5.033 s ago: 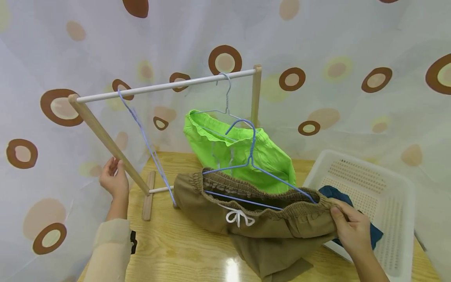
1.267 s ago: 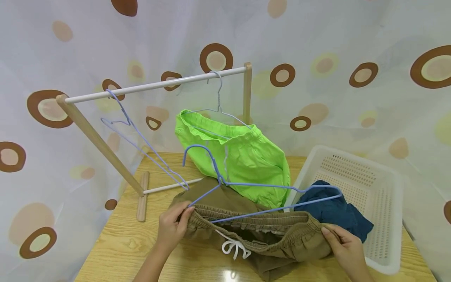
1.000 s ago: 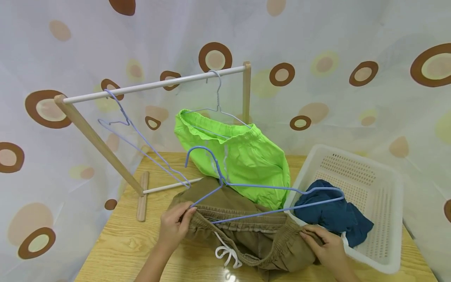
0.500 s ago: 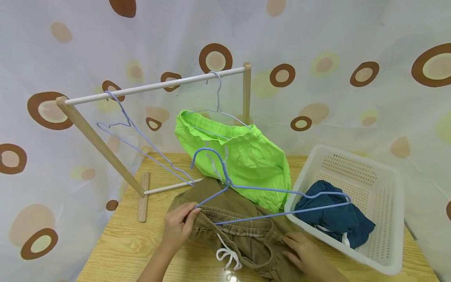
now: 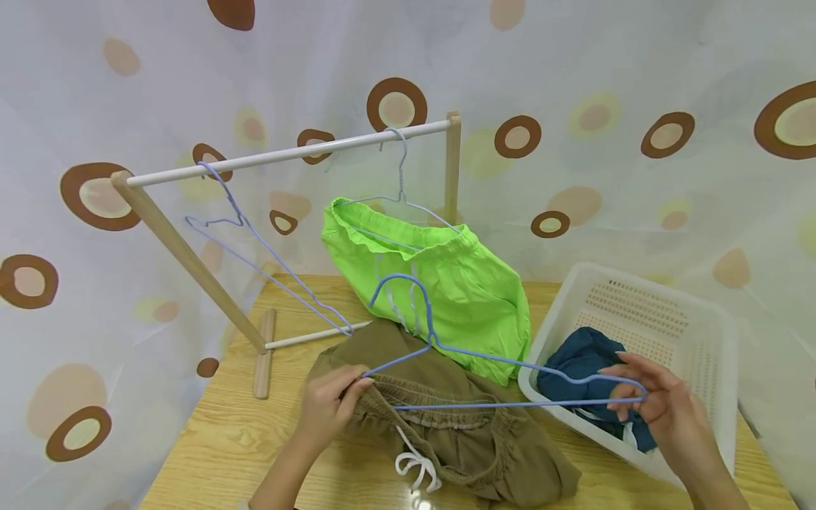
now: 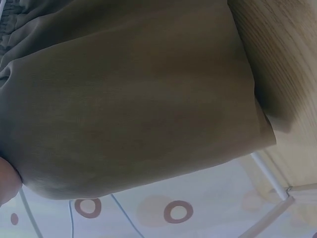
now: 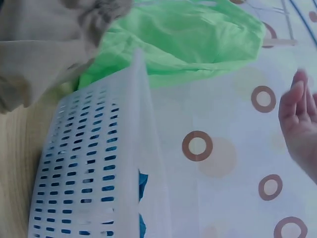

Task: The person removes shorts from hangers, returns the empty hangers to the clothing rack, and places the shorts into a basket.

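Observation:
My left hand (image 5: 331,404) pinches the left side of the elastic waistband of brown shorts (image 5: 535,460), at the left end of a blue wire hanger (image 5: 472,353). That end lies inside the waistband; the right end sticks out free of the shorts. My right hand (image 5: 676,418) is at this right end with its fingers loosely extended; whether they touch the wire I cannot tell. A white drawstring bow (image 5: 417,464) hangs at the shorts' front. In the left wrist view, one brown leg (image 6: 138,109) fills most of the picture. The right wrist view shows my right hand (image 7: 302,119) apart from the basket.
A wood-and-white-bar rack (image 5: 287,154) stands on the table (image 5: 210,439). From it hang a bare blue hanger (image 5: 274,258) and bright green shorts (image 5: 472,297) on another hanger. At the right, a white basket (image 5: 714,354) holds dark blue cloth (image 5: 580,354).
My left hand came from the rack post to the waistband. The hanger's right end came out of the shorts. My right hand let go of the waistband and moved right to the hanger's end.

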Motion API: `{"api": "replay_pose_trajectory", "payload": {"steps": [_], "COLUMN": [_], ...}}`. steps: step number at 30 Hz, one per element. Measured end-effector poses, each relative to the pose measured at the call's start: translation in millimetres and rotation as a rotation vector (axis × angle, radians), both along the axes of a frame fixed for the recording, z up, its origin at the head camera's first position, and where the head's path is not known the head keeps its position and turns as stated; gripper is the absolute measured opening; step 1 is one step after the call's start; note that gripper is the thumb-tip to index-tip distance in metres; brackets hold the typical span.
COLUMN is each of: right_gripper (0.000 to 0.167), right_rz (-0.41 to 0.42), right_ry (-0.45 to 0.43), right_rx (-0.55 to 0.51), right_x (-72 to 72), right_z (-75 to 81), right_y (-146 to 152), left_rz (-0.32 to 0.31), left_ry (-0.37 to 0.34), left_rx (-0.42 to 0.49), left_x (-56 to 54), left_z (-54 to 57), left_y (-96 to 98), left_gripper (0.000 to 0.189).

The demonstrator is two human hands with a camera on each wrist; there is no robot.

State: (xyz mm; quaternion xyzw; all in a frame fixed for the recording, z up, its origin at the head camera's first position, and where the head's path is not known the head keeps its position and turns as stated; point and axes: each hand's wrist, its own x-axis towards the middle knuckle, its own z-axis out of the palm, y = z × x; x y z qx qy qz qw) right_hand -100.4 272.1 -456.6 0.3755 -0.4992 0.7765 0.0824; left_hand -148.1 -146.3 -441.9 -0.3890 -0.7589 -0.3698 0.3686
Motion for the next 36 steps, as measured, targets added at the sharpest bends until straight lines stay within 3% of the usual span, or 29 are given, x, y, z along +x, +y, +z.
{"api": "replay_pose_trajectory", "payload": {"steps": [1, 3, 8, 14, 19, 24, 27, 30, 34, 36], "right_gripper": [0.048, 0.043, 0.036, 0.033, 0.028, 0.027, 0.028, 0.029, 0.033, 0.034], "right_rz": [0.053, 0.078, -0.020, -0.058, -0.149, -0.157, -0.115, -0.041, 0.053, 0.068], "right_ry": [0.022, 0.047, 0.065, 0.111, 0.172, 0.133, 0.114, 0.108, 0.100, 0.100], "right_rx": [0.001, 0.047, 0.111, 0.006, -0.082, -0.138, -0.173, -0.212, -0.242, -0.245], "right_x": [0.2, 2.4, 9.0, 11.0, 13.2, 19.3, 22.2, 24.7, 30.8, 34.2], "right_z": [1.1, 2.2, 1.5, 0.9, 1.3, 0.4, -1.5, -4.3, -8.3, -9.2], "right_y": [0, -1, -10, -14, -16, -11, -4, 4, 18, 25], "left_rz": [0.006, 0.004, -0.021, -0.071, -0.150, -0.180, -0.157, -0.089, -0.013, -0.007], "left_ry": [-0.009, -0.026, -0.067, -0.116, -0.171, -0.204, -0.207, -0.210, -0.268, -0.311], "left_rx": [-0.022, -0.060, -0.107, -0.076, -0.029, 0.044, 0.102, 0.163, 0.312, 0.396], "left_x": [0.2, 0.4, 0.1, -0.2, 0.0, -1.7, -2.4, -1.2, 2.3, 4.4], "left_z": [0.2, 0.8, 3.9, 5.4, 4.7, 2.0, -0.5, -5.3, -17.3, -23.6], "left_y": [0.6, 2.0, 4.5, 6.5, 9.9, 11.2, 12.1, 15.8, 23.6, 26.5], "left_gripper": [0.033, 0.034, 0.032, 0.030, 0.021, 0.016, 0.013, 0.009, 0.014, 0.017]}}
